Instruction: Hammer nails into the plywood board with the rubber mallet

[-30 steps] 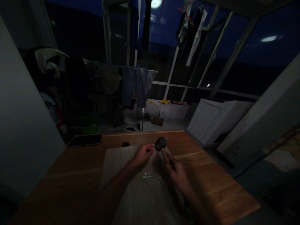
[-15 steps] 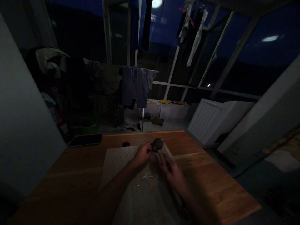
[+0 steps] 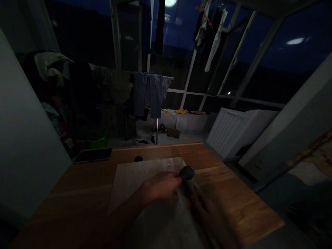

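My right hand [image 3: 204, 207] is wrapped round the handle of a hammer, whose dark rounded head [image 3: 186, 173] hovers over the right part of a pale wooden board [image 3: 124, 183]. Beside the hammer head is my left hand [image 3: 162, 186], fingers smeared by motion, so I cannot make out whether anything is in them. A thin nail [image 3: 168, 167] stands up near the board's far edge, beyond my left hand. Several small dark marks run in a row along that edge. The loose nails on the board are hidden behind my left hand and forearm.
The board lies on a wooden table [image 3: 233, 186]. A dark phone or tablet [image 3: 93, 155] rests at the table's far left, and a dark round spot [image 3: 138, 158] is behind the board. Hanging clothes [image 3: 155, 97] and a white ribbed cabinet-like unit [image 3: 228, 131] stand beyond.
My left hand has moved back toward me from the board's far edge, uncovering the upright nail. The hammer and my right hand have shifted right and nearer to me.
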The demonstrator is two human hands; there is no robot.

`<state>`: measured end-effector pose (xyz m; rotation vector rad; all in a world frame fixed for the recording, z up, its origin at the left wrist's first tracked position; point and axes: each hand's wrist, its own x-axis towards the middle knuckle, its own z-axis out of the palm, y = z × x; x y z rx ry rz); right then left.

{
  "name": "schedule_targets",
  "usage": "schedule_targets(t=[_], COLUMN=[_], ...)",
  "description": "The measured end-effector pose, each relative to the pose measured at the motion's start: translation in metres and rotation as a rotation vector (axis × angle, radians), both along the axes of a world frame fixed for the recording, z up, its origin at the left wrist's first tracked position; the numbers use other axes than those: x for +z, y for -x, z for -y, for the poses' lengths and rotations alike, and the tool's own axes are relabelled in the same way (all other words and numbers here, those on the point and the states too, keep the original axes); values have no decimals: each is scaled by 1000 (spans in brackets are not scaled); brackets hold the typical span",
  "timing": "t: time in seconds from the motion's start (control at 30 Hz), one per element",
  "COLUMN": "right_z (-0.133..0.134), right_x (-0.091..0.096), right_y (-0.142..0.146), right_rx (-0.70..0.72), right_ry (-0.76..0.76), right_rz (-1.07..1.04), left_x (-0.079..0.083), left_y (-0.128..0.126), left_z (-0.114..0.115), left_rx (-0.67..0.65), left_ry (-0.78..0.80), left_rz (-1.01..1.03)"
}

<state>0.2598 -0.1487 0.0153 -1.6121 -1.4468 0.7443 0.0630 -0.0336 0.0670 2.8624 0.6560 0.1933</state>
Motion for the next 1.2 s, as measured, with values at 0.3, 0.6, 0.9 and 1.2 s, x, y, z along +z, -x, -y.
schedule_targets(t=[0.3,0.6,0.9,1.2], right_z=[-2,-2,-1,-2], right_x=[-7,-9,-3,-2], right_y=[0,0,2,2], right_rx=[-51,-74,-70,-64], right_ry=[22,16,14,14], right_rz=[-10,22,49,43], left_x=[-39,-21,-65,-66], left_y=[-44,-2,30,30], left_z=[72,7,-70,-63], left_rx=[-33,-65,460,456], left_ry=[-275,-91,511,399], left_rz=[-106,246,845,755])
